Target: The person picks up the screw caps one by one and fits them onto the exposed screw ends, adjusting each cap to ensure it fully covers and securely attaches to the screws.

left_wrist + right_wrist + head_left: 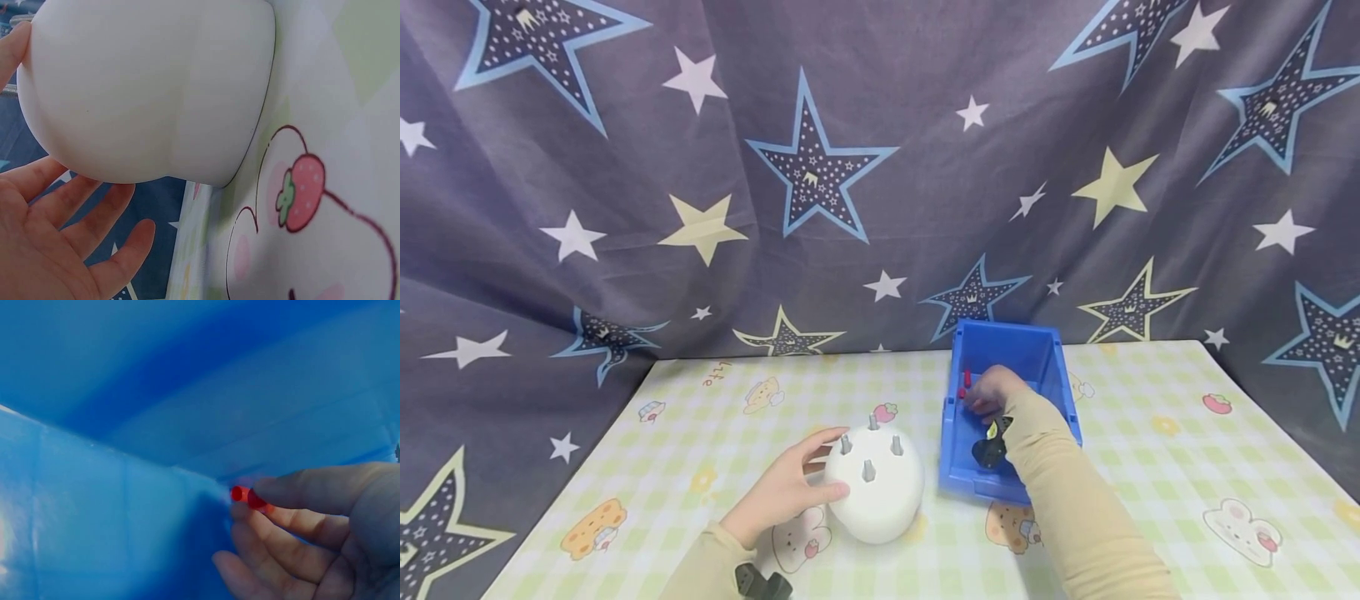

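A white rounded dome-like object [880, 500] stands on the table, with several grey metal posts [868, 471] sticking up from its top. My left hand [790, 487] holds its left side, thumb near the top and fingers spread around the flank. In the left wrist view, that hand [69, 231] touches the smooth white wall [150, 87], its little finger held off it. Inside the blue bin [966, 479] is my right hand [992, 390], close to small red pieces [967, 379]. The right wrist view has its thumb and fingers [300, 494] pinching a small red tube-like piece [257, 500].
The blue bin's walls rise around my right hand. A checked tablecloth [647, 467] with cartoon prints covers the table. Behind the table hangs a dark star-patterned curtain [925, 208]. Black wrist cameras [762, 583] sit on both sleeves.
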A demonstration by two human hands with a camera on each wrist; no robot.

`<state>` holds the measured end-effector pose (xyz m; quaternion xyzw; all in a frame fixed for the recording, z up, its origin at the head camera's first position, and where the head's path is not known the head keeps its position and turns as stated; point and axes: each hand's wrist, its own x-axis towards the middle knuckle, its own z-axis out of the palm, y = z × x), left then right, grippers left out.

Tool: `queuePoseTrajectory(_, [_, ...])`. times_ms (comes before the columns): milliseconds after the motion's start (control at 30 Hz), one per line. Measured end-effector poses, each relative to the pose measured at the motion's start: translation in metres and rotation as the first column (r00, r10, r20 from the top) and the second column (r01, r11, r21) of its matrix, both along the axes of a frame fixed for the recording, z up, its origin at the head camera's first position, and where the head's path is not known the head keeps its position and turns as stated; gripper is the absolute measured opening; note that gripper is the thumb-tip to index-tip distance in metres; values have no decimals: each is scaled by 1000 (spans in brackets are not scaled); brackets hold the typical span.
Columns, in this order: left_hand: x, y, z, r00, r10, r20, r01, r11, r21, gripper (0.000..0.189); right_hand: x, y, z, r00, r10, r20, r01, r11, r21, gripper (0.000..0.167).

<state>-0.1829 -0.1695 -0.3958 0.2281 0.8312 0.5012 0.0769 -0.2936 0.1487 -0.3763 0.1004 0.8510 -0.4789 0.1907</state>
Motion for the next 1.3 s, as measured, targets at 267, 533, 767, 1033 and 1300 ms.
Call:
queuePoseTrajectory(267, [0,1,1,1000,17,-1,-17,1000,-21,72,2,2,15,999,-15,-47,12,998,-59,10])
queuePoseTrajectory(533, [-1,0,-1,1000,17,2,-17,1000,-21,72,4,9,30,998,-6,-60,1,997,-79,24])
queuePoseTrajectory(767, [0,-1,-2,1000,13,1,-13,1000,-14,72,3,11,47,997,21,-79,-27,997,-72,20])
queuePoseTrajectory(1033, [0,1,-1,1000,23,3,-23,1000,-14,72,9,10,68,993,49,-107,-57,996,-72,31])
queuePoseTrajectory(1300, [0,1,-2,1000,16,-14,-16,1000,-10,71,18,12,72,988,78,-137,-94,989,-114,36])
